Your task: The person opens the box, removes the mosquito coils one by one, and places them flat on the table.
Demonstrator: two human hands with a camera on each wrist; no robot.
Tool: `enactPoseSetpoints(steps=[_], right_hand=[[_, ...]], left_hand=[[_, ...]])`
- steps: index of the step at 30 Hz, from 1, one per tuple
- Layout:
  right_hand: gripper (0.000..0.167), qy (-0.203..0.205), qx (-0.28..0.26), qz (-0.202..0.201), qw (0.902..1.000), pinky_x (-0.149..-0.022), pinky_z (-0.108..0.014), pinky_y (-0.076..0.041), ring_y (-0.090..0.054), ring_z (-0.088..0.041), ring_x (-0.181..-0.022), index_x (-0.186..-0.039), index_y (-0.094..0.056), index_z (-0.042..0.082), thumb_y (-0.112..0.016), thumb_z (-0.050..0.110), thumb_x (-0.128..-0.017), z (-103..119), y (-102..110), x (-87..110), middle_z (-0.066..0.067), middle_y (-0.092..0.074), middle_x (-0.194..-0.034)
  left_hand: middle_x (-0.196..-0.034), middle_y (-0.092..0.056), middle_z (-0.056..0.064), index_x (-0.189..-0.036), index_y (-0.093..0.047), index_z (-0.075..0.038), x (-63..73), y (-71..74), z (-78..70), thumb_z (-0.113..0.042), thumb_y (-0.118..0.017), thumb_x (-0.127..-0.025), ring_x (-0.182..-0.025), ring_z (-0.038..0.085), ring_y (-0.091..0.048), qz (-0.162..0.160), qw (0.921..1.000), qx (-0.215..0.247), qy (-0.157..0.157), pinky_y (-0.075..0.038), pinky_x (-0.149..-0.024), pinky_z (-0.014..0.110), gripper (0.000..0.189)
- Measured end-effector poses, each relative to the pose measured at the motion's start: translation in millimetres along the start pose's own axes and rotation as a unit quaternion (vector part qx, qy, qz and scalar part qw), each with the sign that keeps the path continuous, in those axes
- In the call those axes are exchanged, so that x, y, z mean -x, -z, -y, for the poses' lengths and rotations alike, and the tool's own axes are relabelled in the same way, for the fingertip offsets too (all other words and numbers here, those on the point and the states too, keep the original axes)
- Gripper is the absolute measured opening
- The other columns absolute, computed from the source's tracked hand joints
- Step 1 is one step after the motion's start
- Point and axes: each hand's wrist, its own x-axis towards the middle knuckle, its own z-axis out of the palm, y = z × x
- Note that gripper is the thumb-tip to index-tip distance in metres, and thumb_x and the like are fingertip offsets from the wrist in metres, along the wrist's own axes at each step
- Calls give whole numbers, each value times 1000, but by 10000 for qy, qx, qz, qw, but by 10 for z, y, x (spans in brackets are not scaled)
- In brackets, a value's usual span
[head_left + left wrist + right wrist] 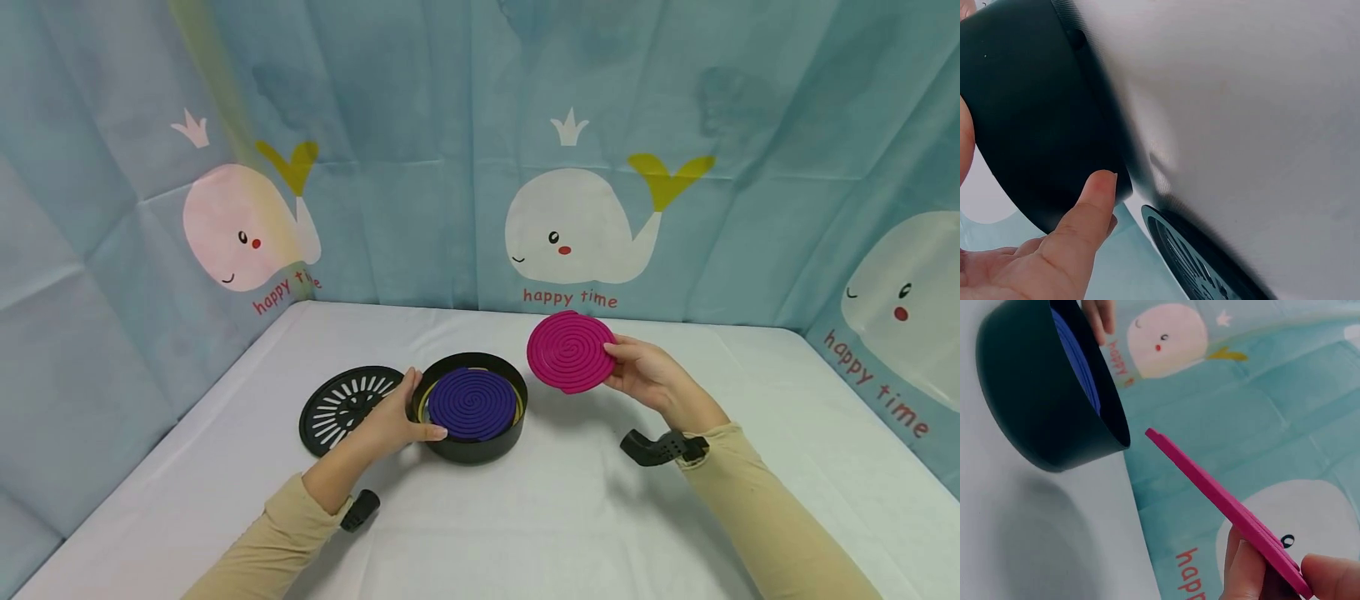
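My right hand (pixel 648 375) pinches the right edge of a pink spiral coaster (pixel 572 352) between thumb and fingers. Raised over the table, it stands right of a round black holder (pixel 468 451); the right wrist view shows the pink coaster (pixel 1222 503) edge-on beside the holder (pixel 1035 394). A dark blue spiral coaster (pixel 472 404) lies in the holder, with a yellow edge showing beneath it. My left hand (pixel 393 421) grips the holder's left side, thumb at the front rim. In the left wrist view, fingers (pixel 1088 209) lie along its outer wall (pixel 1041 112).
A black slotted round lid (pixel 318 417) lies on the white table (pixel 480 533) left of the holder, partly behind my left hand. Behind the table hangs a blue curtain (pixel 420 225) printed with whales. A black wrist mount (pixel 660 448) sticks out from the right sleeve.
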Motion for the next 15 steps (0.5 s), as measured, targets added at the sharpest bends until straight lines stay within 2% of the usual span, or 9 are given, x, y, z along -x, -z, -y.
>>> enactPoseSetpoints(steps=[8, 15], right_hand=[[34, -74, -245, -49, 9997, -75, -25, -52, -60, -12, -86, -138, -33, 2, -36, 5, -104, -26, 83, -32, -3, -62, -98], [55, -328, -595, -200, 9975, -79, -29, -54, -59, -14, -90, -153, -12, 0, -34, -2, -102, -70, 132, -69, -5, -57, -104]], left_hand=[[-159, -10, 21, -152, 2, 7, 4, -9, -4, -16, -82, -80, -145, 36, -13, 45, 9999, 88, -54, -15, -115, 51, 113], [-159, -11, 20, -152, 1, 7, -3, -4, -2, -15, -81, -80, -145, 36, -13, -2, 10000, 61, -33, -15, -115, 51, 112]])
